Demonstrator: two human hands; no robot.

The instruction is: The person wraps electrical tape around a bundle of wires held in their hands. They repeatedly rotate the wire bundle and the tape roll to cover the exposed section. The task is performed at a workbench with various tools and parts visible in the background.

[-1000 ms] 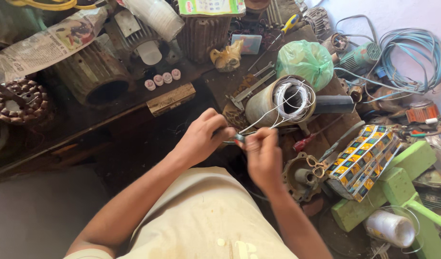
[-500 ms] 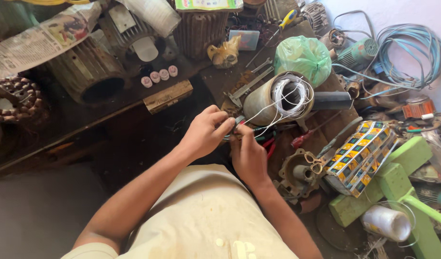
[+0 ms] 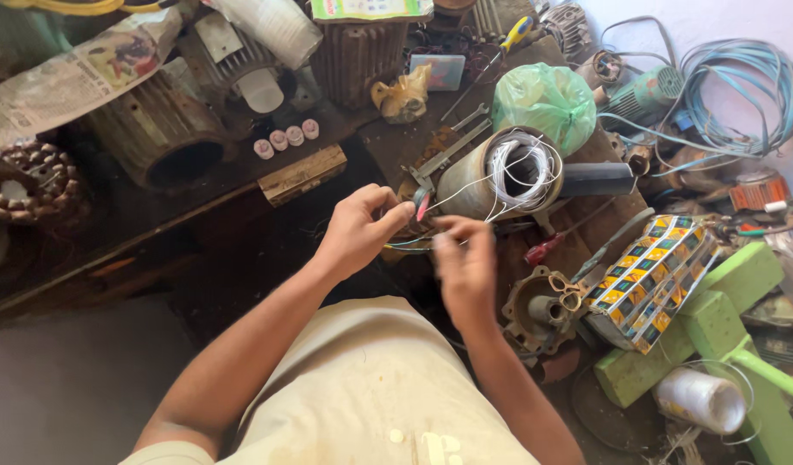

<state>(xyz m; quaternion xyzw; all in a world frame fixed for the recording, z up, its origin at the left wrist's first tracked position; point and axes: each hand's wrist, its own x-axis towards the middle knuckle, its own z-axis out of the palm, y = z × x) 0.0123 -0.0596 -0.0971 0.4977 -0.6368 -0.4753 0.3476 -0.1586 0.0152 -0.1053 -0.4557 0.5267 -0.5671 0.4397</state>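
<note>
**Wire leads held at the mouth of a motor cylinder: items in view**

- Left hand [image 3: 357, 228]: fingers pinched shut on a small red-tipped tool [image 3: 423, 207], just beside the metal cylinder.
- Right hand [image 3: 465, 263]: blurred; fingers curled toward the thin wire leads [image 3: 452, 200] in front of the left hand. Whether its grip is closed on them cannot be told.
- Wire leads: pale strands running from between the two hands up and right to the cylinder's open end.
- Metal cylinder [image 3: 469, 181]: lying on its side on the dark surface [image 3: 241, 232], open end facing right, holding a coil of white wire [image 3: 521, 168] at its mouth. Directly above the hands.
- Green plastic bag [image 3: 547, 99]: just behind the cylinder.
- Black tube [image 3: 596, 179]: to the right of the cylinder, touching or nearly so.
- Wrench [image 3: 444, 155]: lying along the cylinder's left side.
- Red-handled screwdriver [image 3: 547, 245]: right of the right hand.
- Scissors [image 3: 573, 293]: near the right wrist, on a round metal housing [image 3: 534, 314].
- Checked yellow packet [image 3: 650, 280]: right of the scissors.
- Blue cable [image 3: 732, 86]: coiled, far right corner.
- Ribbed motor casing [image 3: 159, 138]: upper left, well apart from the hands.
- Wooden block [image 3: 301, 174]: left of the left hand.
</note>
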